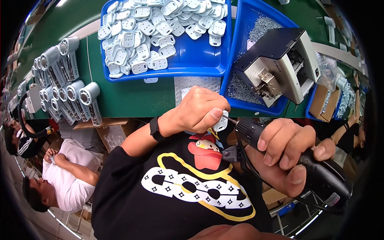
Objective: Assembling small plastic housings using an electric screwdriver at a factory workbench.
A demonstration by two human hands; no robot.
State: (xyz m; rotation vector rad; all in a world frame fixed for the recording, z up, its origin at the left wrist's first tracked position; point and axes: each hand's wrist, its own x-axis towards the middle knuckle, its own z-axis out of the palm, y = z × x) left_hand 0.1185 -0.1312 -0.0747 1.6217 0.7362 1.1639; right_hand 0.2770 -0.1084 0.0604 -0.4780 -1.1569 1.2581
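Observation:
My left hand (pixel 202 110), closed, grips a small white plastic plate (pixel 221 122) at its thumb and fingertips. Most of what lies inside that fist is hidden; another bit of white (pixel 185 93) peeks out above it. Wrapped round a black electric screwdriver (pixel 251 131) is my right hand (pixel 290 154). The screwdriver's thin bit points left and its tip is at the plate; whether a screw sits there is too small to tell.
A blue tray (pixel 200 71) holds a heap of similar white plates. Right of it, a blue tray (pixel 237 102) contains loose screws and a black-and-white machine (pixel 276 66). White handheld fans (pixel 89 96) stand in rows at left. Bubble wrap (pixel 200 83) lies ahead. A person in white (pixel 74 172) sits at left.

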